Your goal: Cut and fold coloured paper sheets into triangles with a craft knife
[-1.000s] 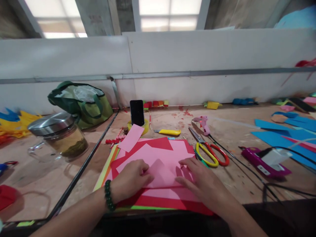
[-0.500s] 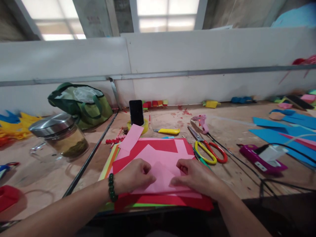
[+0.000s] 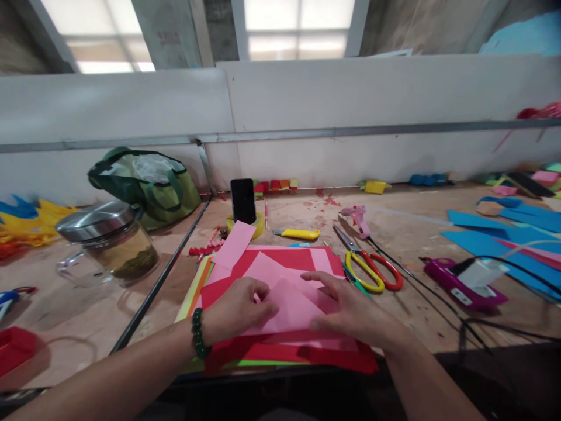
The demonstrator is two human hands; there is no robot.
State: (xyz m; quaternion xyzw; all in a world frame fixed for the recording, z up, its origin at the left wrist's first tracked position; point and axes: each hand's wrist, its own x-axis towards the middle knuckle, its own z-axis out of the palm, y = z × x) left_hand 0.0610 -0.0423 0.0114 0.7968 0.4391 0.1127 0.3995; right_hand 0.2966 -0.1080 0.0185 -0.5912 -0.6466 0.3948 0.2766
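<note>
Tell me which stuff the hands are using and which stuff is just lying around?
In use:
- left hand, pressing on the pink paper
- right hand, flat on the same sheet
- stack of coloured sheets under it

Just lying about:
- scissors
- yellow cutter
- glue gun
- phone
- glass jar
- green bag
</note>
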